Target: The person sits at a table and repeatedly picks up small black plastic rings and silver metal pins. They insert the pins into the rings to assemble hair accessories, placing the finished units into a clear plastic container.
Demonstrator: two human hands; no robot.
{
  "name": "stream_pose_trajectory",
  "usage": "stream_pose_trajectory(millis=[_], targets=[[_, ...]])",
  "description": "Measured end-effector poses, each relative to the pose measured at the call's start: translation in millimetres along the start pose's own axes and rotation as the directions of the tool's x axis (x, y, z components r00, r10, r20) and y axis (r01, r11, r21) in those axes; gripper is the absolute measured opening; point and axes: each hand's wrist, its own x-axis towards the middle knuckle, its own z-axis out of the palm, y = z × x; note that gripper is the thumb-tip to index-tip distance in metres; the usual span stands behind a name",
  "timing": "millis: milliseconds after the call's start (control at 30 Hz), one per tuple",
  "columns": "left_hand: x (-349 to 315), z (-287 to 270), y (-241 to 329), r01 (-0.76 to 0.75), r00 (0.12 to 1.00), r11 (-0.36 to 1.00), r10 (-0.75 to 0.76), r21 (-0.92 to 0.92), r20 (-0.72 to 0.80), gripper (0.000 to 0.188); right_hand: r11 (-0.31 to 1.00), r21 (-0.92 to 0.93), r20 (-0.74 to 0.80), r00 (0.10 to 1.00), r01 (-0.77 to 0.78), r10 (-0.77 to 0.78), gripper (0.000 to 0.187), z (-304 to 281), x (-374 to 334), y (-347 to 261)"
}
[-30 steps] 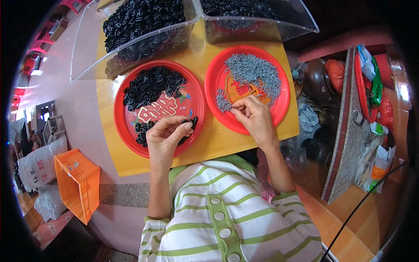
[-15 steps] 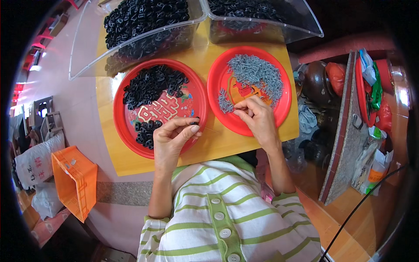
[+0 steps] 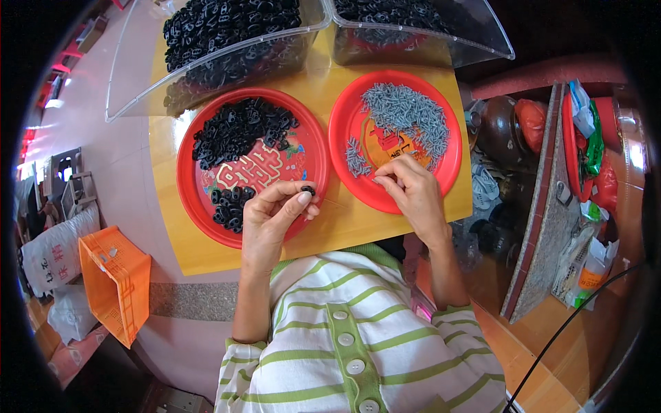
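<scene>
My left hand (image 3: 275,213) pinches a small black plastic part (image 3: 308,189) between thumb and fingers, above the right edge of the left red tray (image 3: 318,141). In that tray lie a large heap of black plastic parts (image 3: 237,131) and a smaller cluster (image 3: 232,206) nearer me. My right hand (image 3: 415,196) has its thumb and forefinger closed together over the near part of the right red tray (image 3: 337,120). What sits between those fingertips is too small to make out. Grey screws (image 3: 406,113) fill the far side of that tray, with a small separate pile (image 3: 356,158) at its left.
Two clear plastic bins (image 3: 303,51) of black parts stand at the back of the yellow table (image 3: 227,261). An orange crate (image 3: 117,282) is on the left. To the right are a brown jar (image 3: 499,124) and a stone-edged slab (image 3: 540,206).
My right hand has shifted slightly right and toward me, away from the small screw pile. My left hand stays nearly in place, and the black part shows more clearly at its fingertips.
</scene>
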Motion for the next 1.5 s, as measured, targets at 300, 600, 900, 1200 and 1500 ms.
stream_pose_trajectory(millis=[300, 600, 900, 1200, 1500], targets=[[-2.2, 1.0, -0.4, 0.041, 0.999, 0.998, -0.040, -0.048, 0.013, 0.015, 0.965, -0.224, 0.004, 0.990, 0.138, -0.141, 0.011, 2.0, -2.4, 1.8], [-3.1, -0.4, 4.5, 0.117, 0.993, 0.973, -0.116, -0.199, 0.017, 0.015, 0.997, -0.069, 0.061, 0.998, 0.039, -0.035, 0.011, -5.1, 0.4, -12.0], [-5.9, 1.2, 8.7, 0.053, 0.999, 0.970, -0.049, -0.236, 0.023, 0.013, 0.663, 0.734, 0.142, 0.988, -0.144, 0.058, 0.013, 27.1, 19.4, -56.2], [-8.7, -2.1, 12.6, -0.026, 1.000, 0.972, 0.022, -0.232, -0.018, 0.013, 0.399, 0.893, 0.220, 0.975, -0.209, 0.018, 0.010, 54.8, 25.8, -66.4], [-10.5, -6.4, 10.0, -0.046, 0.999, 0.963, 0.042, -0.266, -0.021, 0.012, 0.411, 0.893, 0.212, 0.977, -0.185, -0.022, 0.010, 60.8, 22.3, -68.4]])
